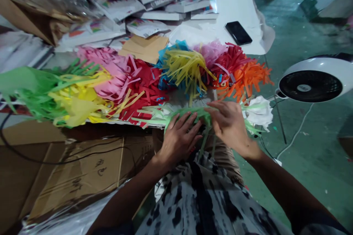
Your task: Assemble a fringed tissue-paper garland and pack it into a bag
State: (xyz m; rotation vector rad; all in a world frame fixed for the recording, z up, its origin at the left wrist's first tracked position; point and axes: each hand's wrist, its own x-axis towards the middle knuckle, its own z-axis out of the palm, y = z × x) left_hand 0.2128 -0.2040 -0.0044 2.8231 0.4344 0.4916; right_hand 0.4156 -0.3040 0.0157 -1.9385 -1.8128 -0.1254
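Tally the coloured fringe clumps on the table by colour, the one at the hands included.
Green clump: 1
Yellow clumps: 2
Pink clumps: 2
Red clumps: 2
Blue clump: 1
Orange clump: 1
Pale green clump: 1
Total: 10 visible clumps; overlaps could hide more.

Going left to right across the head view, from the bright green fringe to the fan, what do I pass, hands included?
Bright green fringe, nearer yellow fringe, left hand, right hand, white bunch, fan.
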